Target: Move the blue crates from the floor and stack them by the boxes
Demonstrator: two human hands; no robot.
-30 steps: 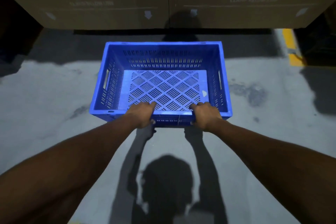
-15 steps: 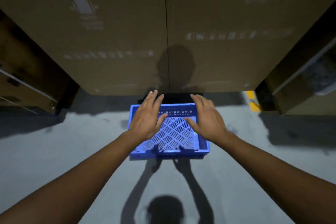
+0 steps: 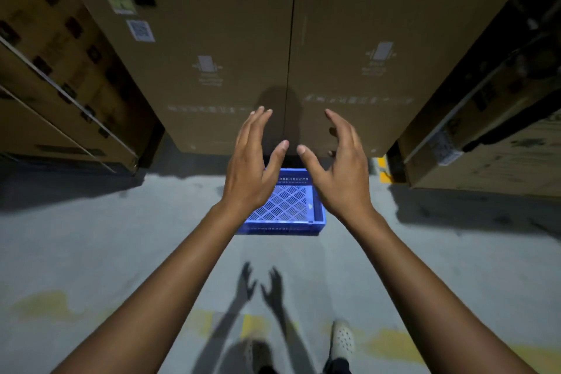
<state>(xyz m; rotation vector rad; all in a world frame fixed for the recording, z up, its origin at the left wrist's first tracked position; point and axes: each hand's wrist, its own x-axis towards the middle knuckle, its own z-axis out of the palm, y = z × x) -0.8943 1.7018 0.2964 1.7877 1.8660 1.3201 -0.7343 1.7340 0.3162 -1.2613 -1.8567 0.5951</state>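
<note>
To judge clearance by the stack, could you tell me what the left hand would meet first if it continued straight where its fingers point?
Probably the large cardboard box; the left hand is open and empty, though depth is unclear.

Both arms reach forward, left hand (image 3: 253,165) and right hand (image 3: 340,171) spread, empty.

- 1 blue crate (image 3: 285,206), on the floor (image 3: 91,237) right at the foot of the tall boxes
- 2 tall cardboard boxes side by side behind it: left box (image 3: 212,39), right box (image 3: 379,24)
- 2 more box stacks at the edges, 1 left (image 3: 54,85), 1 right (image 3: 501,146); how many boxes in each, can't tell
- 2 bare hands, left hand (image 3: 253,167) and right hand (image 3: 341,170), both empty, fingers spread
- 2 shoes at bottom edge: 1 pale (image 3: 342,340), 1 in shadow (image 3: 258,352)
- 2 hand shadows on floor
</note>
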